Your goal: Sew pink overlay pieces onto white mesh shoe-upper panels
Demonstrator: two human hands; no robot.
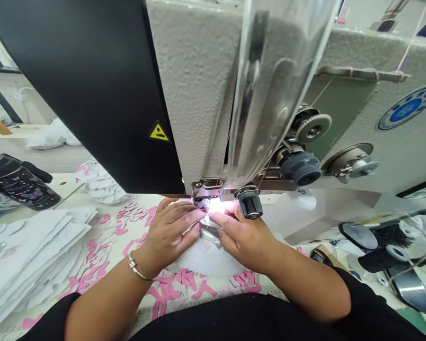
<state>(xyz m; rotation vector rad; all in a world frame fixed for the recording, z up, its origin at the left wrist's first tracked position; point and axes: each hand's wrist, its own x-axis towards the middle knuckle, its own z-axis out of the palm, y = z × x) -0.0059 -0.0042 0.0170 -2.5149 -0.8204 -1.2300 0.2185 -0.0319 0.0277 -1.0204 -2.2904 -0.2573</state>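
Note:
A white mesh shoe upper [206, 255] with a silver overlay lies under my hands, its front edge fed beneath the presser foot [206, 190] of an industrial sewing machine [195, 94]. My left hand [169, 234] presses the upper from the left, fingers flat on it, with a metal bangle [137, 267] on the wrist. From the right, my right hand [243, 237] grips the same piece, its fingertips close to my left fingertips. A lamp lights the needle area, and the glare and presser foot hide the needle.
Thread tension knobs [300, 168] stand on the machine's right side. Pink-and-white cut pieces [163, 293] cover the table. At left lie a stack of white shoe parts [31, 255], a white pile [101, 182] and a dark patterned bottle [19, 182]. Dark objects [371, 246] lie at right.

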